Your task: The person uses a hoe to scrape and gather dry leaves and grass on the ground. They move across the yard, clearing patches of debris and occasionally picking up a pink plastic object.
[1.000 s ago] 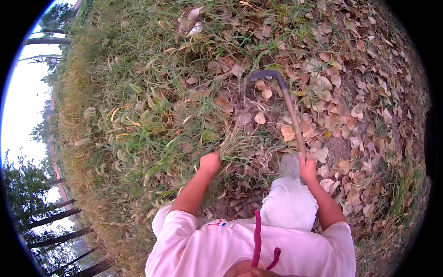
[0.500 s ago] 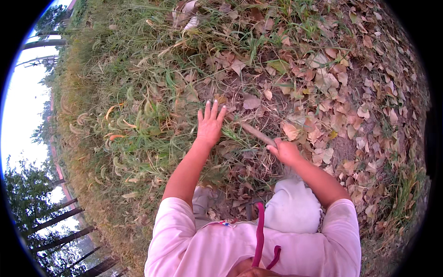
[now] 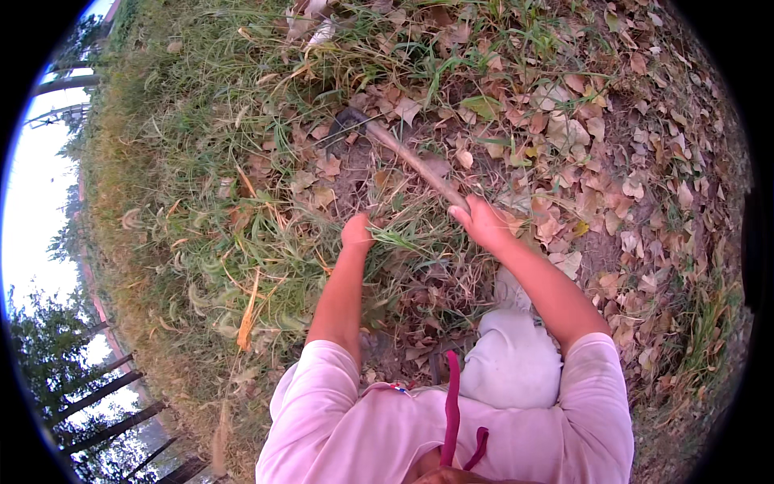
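Note:
My right hand [image 3: 486, 223] is wrapped round the lower end of a wooden handle, the thumb lying along it. The handle belongs to a sickle [image 3: 415, 164] that slants up and to the left. Its dark curved blade [image 3: 348, 121] rests low among leaves and grass beyond my left hand. That left hand [image 3: 357, 232] is closed in a fist, and a tuft of green grass [image 3: 395, 236] sticks out on its right side. The fingertips of the left hand are hidden from above.
Tall grass and weeds [image 3: 201, 161] grow thickly on the left. Dry fallen leaves [image 3: 629, 194] cover the ground on the right. My bent knee in pale trousers [image 3: 512, 359] is close below my right forearm. Tree trunks [image 3: 105, 395] show at the far left.
My left hand has gone from spread fingers to a fist on grass, slightly lower. My right hand has moved up and left, and the sickle's blade has come into view farther out.

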### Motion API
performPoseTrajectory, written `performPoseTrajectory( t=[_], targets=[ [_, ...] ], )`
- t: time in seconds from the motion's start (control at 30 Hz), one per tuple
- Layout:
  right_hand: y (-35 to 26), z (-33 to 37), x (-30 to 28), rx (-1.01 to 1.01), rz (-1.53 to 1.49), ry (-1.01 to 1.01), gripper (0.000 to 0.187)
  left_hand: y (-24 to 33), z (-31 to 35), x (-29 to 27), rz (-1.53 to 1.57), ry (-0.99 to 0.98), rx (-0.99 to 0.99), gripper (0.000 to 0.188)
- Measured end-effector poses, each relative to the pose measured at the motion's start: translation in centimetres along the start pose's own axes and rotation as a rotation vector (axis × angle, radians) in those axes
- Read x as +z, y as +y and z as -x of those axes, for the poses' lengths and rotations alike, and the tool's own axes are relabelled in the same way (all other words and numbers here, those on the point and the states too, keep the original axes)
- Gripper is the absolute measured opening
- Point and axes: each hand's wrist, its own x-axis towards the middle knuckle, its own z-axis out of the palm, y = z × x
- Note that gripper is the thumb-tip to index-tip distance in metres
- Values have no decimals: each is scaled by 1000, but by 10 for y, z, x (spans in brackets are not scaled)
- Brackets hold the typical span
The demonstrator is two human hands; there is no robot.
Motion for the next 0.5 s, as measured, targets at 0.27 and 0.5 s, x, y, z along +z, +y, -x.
performPoseTrajectory(
  t=[0.27, 0.5],
  targets=[
    [128, 95, -4, 247, 205, 5, 50, 5, 50, -23, 129, 30, 262, 23],
    [246, 350, 18, 581, -103, 99, 34, 9, 170, 58, 153, -127, 498, 15]
  ],
)
